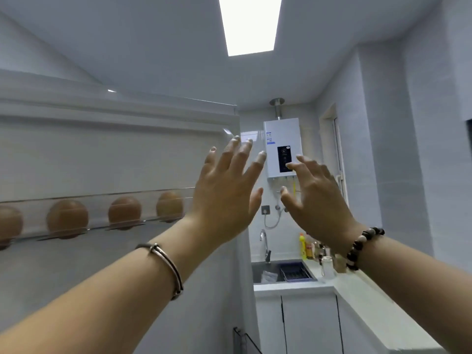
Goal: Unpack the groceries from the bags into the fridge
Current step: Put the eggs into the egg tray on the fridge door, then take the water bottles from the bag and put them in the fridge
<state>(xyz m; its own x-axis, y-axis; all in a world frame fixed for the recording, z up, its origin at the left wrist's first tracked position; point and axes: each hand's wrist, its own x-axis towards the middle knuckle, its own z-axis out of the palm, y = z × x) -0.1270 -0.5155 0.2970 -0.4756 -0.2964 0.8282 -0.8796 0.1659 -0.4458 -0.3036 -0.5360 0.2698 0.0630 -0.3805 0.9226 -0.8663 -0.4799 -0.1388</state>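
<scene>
Well, the left hand (224,190) and right hand (316,200) are both raised at centre, fingers spread loose, holding nothing. The fridge door (115,154) stands open at 9 o'clock, with eggs (67,217) lined along it. A sink (265,272) sits at 5 o'clock.

You have only one view, from the camera on your head. It looks forward and somewhat upward, toward the water heater (283,146) on the far wall, which sits a little right of the picture's middle. Above the water heater you see the ceiling light (250,24); below it, far from you, the sink (268,273). Left of the water heater the open fridge door (115,154) fills the picture, very near and blurred. Your left hand (227,192) and right hand (316,198) stand close before the lens, fingers spread, the right one's fingertips covering the lower part of the water heater.
</scene>
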